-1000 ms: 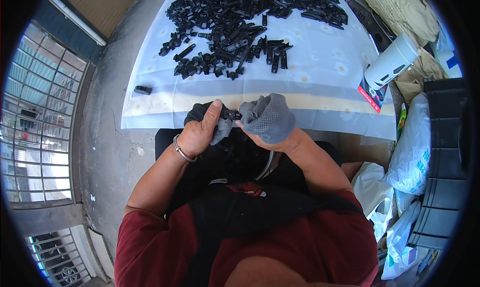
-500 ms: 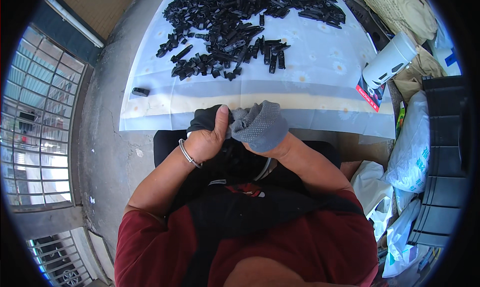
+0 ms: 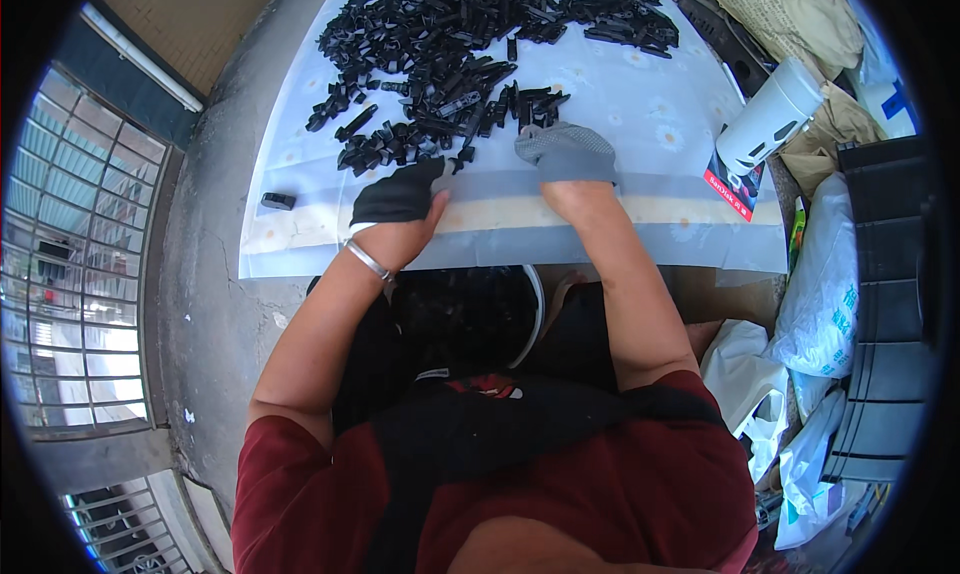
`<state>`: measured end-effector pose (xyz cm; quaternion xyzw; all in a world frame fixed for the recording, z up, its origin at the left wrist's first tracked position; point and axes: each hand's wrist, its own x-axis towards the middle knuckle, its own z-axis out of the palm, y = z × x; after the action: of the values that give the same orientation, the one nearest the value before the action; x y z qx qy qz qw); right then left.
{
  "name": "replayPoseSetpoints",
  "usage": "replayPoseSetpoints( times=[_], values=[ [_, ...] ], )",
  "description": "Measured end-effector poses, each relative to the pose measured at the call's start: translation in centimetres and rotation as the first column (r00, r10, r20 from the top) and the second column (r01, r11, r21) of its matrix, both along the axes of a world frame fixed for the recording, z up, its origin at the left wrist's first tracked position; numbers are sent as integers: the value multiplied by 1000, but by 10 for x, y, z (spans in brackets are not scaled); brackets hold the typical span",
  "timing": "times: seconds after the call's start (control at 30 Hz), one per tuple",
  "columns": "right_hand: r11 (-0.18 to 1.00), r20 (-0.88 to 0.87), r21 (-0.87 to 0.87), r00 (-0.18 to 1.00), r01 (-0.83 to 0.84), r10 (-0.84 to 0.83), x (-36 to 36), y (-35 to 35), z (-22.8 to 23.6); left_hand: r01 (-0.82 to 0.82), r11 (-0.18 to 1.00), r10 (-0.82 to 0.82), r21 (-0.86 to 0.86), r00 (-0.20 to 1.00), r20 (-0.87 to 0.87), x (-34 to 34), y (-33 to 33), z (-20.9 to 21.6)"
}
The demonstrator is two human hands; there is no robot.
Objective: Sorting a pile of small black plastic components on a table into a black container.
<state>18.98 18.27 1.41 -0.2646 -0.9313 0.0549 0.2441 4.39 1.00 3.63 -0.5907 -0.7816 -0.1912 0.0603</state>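
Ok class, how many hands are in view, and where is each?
2: the left hand, partly covered in black, over the table; the right hand, mostly covered in grey, farther right over it. Some fingers are hidden; no other hands show.

I see a table (image 3: pixel 460 257) covered with a white, daisy-printed sheet (image 3: pixel 610 79). A broad heap of small black plastic parts (image 3: pixel 430 21) spreads from the surface's far end toward its middle. One stubby black piece (image 3: pixel 278 201) lies alone near the left edge. By the right edge, a white cylindrical cup (image 3: pixel 768 119) hides part of a red-and-black card (image 3: pixel 729 193).
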Motion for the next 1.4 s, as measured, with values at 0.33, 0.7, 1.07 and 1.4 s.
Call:
replayPoseSetpoints(
  times=[0.33, 0.7, 1.07, 1.4],
  values=[
    [979, 77, 52, 978, -198, 194, 6, -17, 5, -47, 998, 52, 39, 990, -133, -7, 26, -28],
    [971, -142, -69, 966, -227, 216, 12, -34, 8, -100, 971, 83, 218, 993, 82, -6, 10, -30],
    [894, -406, 84, 804, -441, 435, 2, -69, -16, -308, 927, -275, 212, -176, 945, 33, 2, -30],
    [843, -436, -124, 792, -523, 427, 8, -67, 11, -224, 975, -40, 11, -129, 991, 21, -11, -26]
  ],
)
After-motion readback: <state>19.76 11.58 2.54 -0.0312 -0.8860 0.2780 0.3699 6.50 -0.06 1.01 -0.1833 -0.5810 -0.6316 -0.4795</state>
